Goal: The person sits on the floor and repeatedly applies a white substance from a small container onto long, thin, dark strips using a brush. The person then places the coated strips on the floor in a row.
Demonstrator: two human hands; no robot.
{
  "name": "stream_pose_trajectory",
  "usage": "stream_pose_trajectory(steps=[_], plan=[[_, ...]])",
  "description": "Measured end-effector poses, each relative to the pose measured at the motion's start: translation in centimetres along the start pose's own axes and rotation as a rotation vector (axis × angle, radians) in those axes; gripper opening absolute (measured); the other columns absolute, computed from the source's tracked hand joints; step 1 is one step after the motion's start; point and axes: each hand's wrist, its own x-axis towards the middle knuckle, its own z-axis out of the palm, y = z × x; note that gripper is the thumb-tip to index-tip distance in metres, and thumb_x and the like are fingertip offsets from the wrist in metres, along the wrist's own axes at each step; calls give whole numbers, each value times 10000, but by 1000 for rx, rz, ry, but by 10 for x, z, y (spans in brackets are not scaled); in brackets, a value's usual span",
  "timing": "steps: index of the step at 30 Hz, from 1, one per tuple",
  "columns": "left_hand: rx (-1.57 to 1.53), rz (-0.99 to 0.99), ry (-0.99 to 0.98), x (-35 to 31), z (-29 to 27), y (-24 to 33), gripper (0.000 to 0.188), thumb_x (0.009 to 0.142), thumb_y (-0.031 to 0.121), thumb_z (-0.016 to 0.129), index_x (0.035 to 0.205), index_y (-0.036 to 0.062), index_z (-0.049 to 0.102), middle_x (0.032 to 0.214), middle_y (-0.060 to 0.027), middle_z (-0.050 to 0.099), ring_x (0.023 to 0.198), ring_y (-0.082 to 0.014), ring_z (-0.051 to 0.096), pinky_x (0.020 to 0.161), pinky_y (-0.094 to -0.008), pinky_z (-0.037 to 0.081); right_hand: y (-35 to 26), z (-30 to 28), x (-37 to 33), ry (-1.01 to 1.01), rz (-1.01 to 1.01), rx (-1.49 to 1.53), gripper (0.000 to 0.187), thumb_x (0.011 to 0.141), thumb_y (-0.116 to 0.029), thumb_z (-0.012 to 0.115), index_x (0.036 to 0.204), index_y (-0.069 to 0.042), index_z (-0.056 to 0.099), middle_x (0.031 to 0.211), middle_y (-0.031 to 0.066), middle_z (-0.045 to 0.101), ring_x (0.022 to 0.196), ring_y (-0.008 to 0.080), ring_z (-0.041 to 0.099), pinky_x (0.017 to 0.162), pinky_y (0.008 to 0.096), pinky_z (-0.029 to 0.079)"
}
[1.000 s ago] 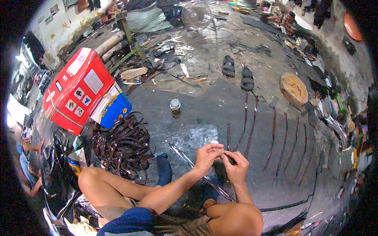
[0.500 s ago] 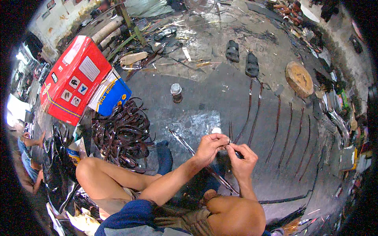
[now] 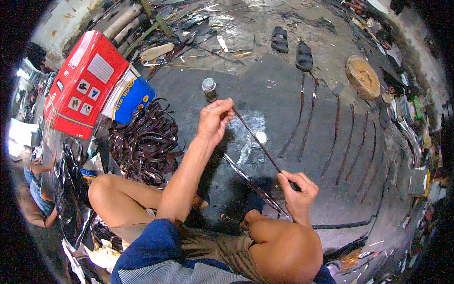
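Strip (image 3: 256, 138) in pinch: left hand (image 3: 214, 124), right hand (image 3: 301, 194)

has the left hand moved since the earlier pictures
Yes: judged against the small jar on the floor, the left hand has moved forward and leftward, now showing right beside the jar's base in the view.

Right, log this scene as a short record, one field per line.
Left hand: pinching the upper end of a thin dark brown strip
Right hand: pinching the same strip's nearer end
Strip shape: straight, slanting between the hands
Left side: tangled heap of glossy dark brown strips, red cardboard box, blue-and-white box
Beyond left hand: small clear jar with pale lid
Right side: several thin dark strips laid out apart
Far side: two black sandals, round wooden block
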Motion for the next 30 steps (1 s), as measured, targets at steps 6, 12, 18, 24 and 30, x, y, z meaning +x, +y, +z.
stream_pose_trajectory(steps=[6, 12, 18, 24, 30], plan=[[-26, -24, 207, 35, -82, -5, 129, 845, 114, 744, 876, 20, 660, 722, -44, 633, 570, -122, 584, 512, -222, 476, 10, -17, -35, -118, 185, -28, 112, 740, -69, 804, 829, -17, 761, 633, 54, 635, 550, 101, 540, 515, 264, 391], [90, -133, 472, 60, -160, -15, 163, 831, 115, 761, 783, 34, 628, 651, -49, 606, 504, -126, 560, 436, -212, 438, 38, -52, -86, -371, 406, -125, 172, 763, -216, 815, 871, -87, 777, 748, 77, 714, 661, 165, 662, 623, 306, 505], [139, -146, 558, 69, -170, -37, 161, 829, 93, 755, 765, 31, 621, 628, -53, 595, 476, -131, 544, 401, -231, 406, 59, -70, -126, -324, 596, -58, 195, 779, -255, 805, 886, -95, 776, 766, 63, 716, 646, 158, 646, 632, 293, 504], [644, 188, 739, 73, -164, -53, 157, 812, 72, 753, 824, -8, 618, 680, -87, 600, 535, -182, 547, 474, -295, 420, 80, -72, -135, -382, 803, -36, 209, 804, -271, 777, 871, -73, 766, 802, 100, 726, 679, 212, 693, 633, 342, 533], [1289, 621, 50, 23, -43, -169, 346, 740, 216, 753, 1007, 28, 638, 1018, -151, 620, 944, -345, 603, 838, -431, 483, 104, -58, -124, -526, 588, -449, 380, 802, -281, 770, 1121, -93, 687, 762, 124, 701, 662, 319, 678, 624, 408, 537]])
